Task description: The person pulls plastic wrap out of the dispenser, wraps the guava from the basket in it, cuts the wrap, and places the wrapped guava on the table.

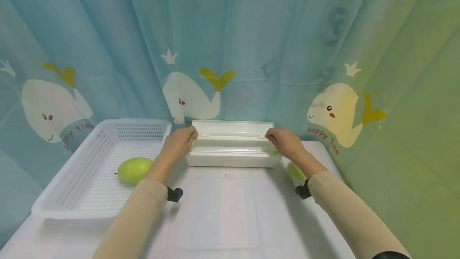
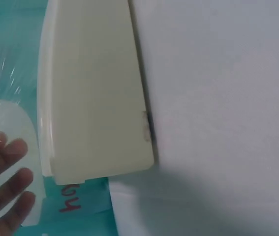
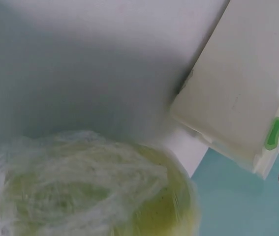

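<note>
A cream plastic-wrap dispenser (image 1: 233, 160) stands at the back of the table, its lid raised. At its left end, my left hand (image 1: 179, 141) pinches the clear plastic wrap (image 2: 4, 83) between thumb and forefinger; the other fingers are loosely bent. My right hand (image 1: 285, 142) is at the opposite end with curled fingers, pinching the wrap's other side; its thumb is hidden in the right wrist view. A green slider (image 3: 275, 133) sits on the dispenser near the right fingertips. Below the right forearm lies a green fruit wrapped in film (image 3: 80, 189), partly hidden in the head view.
A white perforated basket (image 1: 80, 213) stands on the left, holding an unwrapped green mango-like fruit (image 1: 133, 170). A pale cloth (image 1: 230, 211) covers the table. Behind the dispenser hangs a blue curtain (image 1: 248, 51) with whale prints, and a green one (image 1: 413, 151) is at the right.
</note>
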